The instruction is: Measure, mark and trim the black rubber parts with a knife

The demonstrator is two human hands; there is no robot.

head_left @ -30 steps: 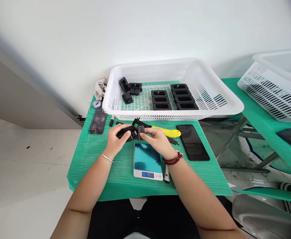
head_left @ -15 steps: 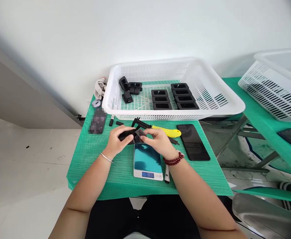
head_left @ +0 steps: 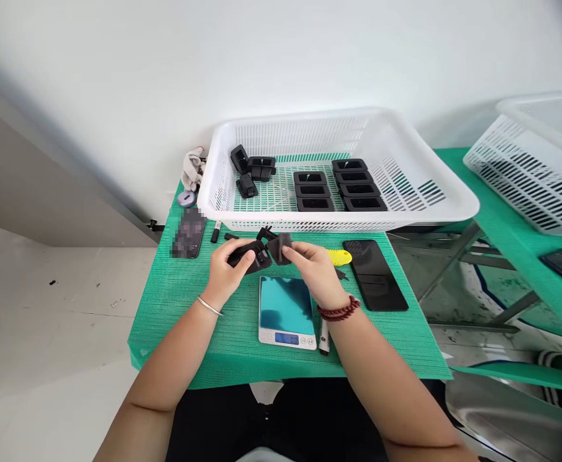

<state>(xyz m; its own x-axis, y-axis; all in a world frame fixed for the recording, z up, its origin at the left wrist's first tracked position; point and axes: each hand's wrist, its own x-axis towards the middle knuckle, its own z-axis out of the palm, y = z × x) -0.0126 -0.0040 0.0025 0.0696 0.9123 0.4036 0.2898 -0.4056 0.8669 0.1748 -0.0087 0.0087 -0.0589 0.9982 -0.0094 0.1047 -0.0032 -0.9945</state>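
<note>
Above the table, my left hand [head_left: 228,269] is closed around a black molded part [head_left: 260,257] with a small fitting on its face. My right hand [head_left: 314,269] pinches a flat, dark grey square piece [head_left: 280,249] between thumb and fingers. The two pieces are held close together, edge by edge; whether they touch I cannot tell. Just below them lies a digital scale [head_left: 287,308] with a shiny plate, its display near zero. Behind my hands is a black caliper [head_left: 264,233], partly hidden, and a yellow-handled tool [head_left: 339,257] sticks out beyond my right hand.
A white plastic basket [head_left: 339,221] at the back holds several black frame-shaped parts [head_left: 362,189]. A black phone [head_left: 375,276] lies right, another phone [head_left: 188,232] left. A marker [head_left: 324,337] lies beside the scale. A second basket [head_left: 526,167] stands on the right-hand table.
My right hand has moved the grey square piece away from the black part, so the two now show separately. The left hand has turned the black part's face more into view.
</note>
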